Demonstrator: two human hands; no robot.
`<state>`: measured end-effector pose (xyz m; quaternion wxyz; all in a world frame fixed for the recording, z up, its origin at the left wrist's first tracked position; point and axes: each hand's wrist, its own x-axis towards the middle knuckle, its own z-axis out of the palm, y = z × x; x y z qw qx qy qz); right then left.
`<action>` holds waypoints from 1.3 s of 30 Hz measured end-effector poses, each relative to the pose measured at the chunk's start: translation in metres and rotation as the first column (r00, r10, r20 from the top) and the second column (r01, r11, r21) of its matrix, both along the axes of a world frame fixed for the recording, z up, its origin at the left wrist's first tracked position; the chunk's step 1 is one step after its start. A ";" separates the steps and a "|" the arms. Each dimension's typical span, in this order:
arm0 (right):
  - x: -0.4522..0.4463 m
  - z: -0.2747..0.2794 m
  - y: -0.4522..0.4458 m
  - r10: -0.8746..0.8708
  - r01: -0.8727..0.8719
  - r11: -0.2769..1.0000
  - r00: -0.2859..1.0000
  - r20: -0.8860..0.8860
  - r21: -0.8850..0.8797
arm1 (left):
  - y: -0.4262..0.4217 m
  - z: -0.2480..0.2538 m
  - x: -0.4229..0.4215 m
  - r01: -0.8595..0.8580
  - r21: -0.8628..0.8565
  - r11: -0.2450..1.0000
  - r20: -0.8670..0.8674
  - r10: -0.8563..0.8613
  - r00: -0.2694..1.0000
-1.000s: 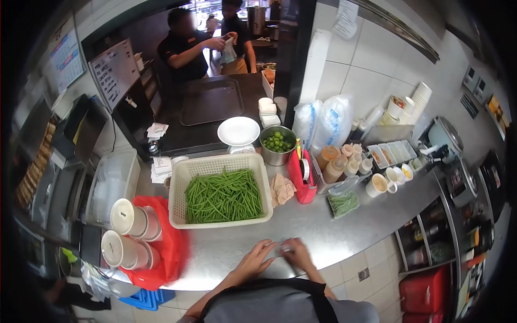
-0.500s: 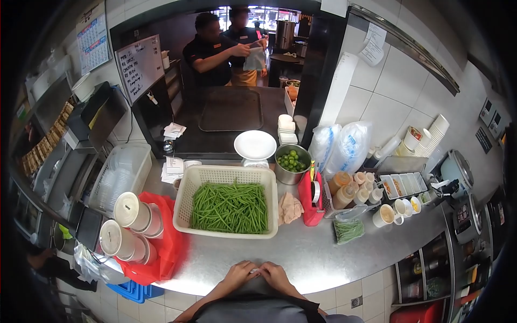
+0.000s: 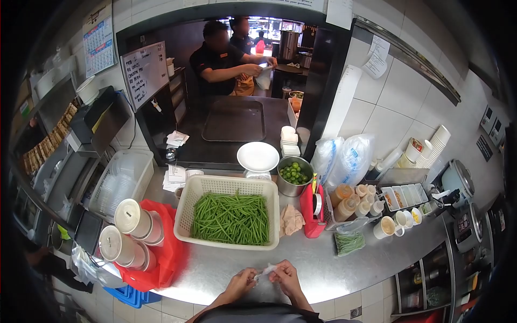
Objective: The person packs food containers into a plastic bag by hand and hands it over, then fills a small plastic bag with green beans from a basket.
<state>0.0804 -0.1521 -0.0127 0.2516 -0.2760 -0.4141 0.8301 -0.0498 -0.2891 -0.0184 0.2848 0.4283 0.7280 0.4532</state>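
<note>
One thin whitish plastic piece (image 3: 268, 268) sits pinched in the fingertips of the left hand (image 3: 240, 283) and right hand (image 3: 286, 278), spanning them at lower centre, below the basket (image 3: 226, 244) of green beans (image 3: 231, 217)

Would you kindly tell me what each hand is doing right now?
Left hand: closed, apparently on thin plastic.
Right hand: closed, pinching what looks like the same plastic.

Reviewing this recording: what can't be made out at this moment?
All in the head view:
Pale scrap between the left hand and right hand: too small and partly covered to identify.
Floor of the perforated basket: hidden by green beans.
Contents of the lidded tubs: hidden by lids.
Whiteboard: some writing too small to read.
</note>
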 end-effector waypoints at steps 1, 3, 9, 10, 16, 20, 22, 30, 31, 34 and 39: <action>0.002 0.020 -0.001 0.167 -0.168 0.985 0.985 -0.033 -0.030 | 0.001 0.000 -0.001 0.032 0.045 0.998 -0.034 -0.030 0.999; 0.008 0.056 -0.004 0.474 -0.483 0.872 0.873 -0.116 -0.073 | 0.000 0.001 -0.009 0.104 0.128 0.986 -0.109 -0.090 0.990; 0.019 0.035 -0.001 0.275 -0.823 0.211 0.567 0.776 0.527 | -0.008 -0.003 -0.019 0.318 0.220 0.922 -0.295 -0.248 0.923; 0.016 0.033 -0.003 0.010 -0.822 0.083 0.567 0.824 0.564 | -0.008 -0.006 -0.018 0.335 0.230 0.914 -0.303 -0.260 0.917; -0.011 0.003 -0.033 0.238 -0.342 0.381 0.934 0.267 0.859 | 0.004 -0.035 -0.010 0.392 0.136 0.910 -0.337 -0.329 0.882; -0.005 0.038 -0.020 0.342 -0.497 0.094 0.830 0.441 0.863 | 0.002 -0.063 -0.017 0.461 -0.025 0.887 -0.387 -0.434 0.814; 0.010 0.054 -0.009 0.156 -0.706 -0.102 0.684 0.712 0.701 | 0.005 -0.055 -0.018 0.460 -0.049 0.887 -0.352 -0.446 0.823; -0.006 0.067 -0.007 0.056 -0.486 0.031 0.873 0.484 0.873 | 0.009 -0.059 -0.013 0.384 -0.042 0.922 -0.445 -0.362 0.819; -0.010 0.062 -0.015 0.189 -0.456 0.179 0.885 0.425 0.872 | 0.009 -0.057 -0.017 0.416 -0.091 0.905 -0.455 -0.410 0.791; -0.012 0.057 -0.027 0.399 -0.401 0.474 0.891 0.215 0.784 | 0.012 -0.049 -0.024 0.457 -0.154 0.876 -0.455 -0.473 0.754; 0.002 0.069 0.000 0.249 -0.238 0.685 0.965 0.085 0.689 | 0.019 -0.036 -0.019 0.360 -0.099 0.928 -0.394 -0.369 0.842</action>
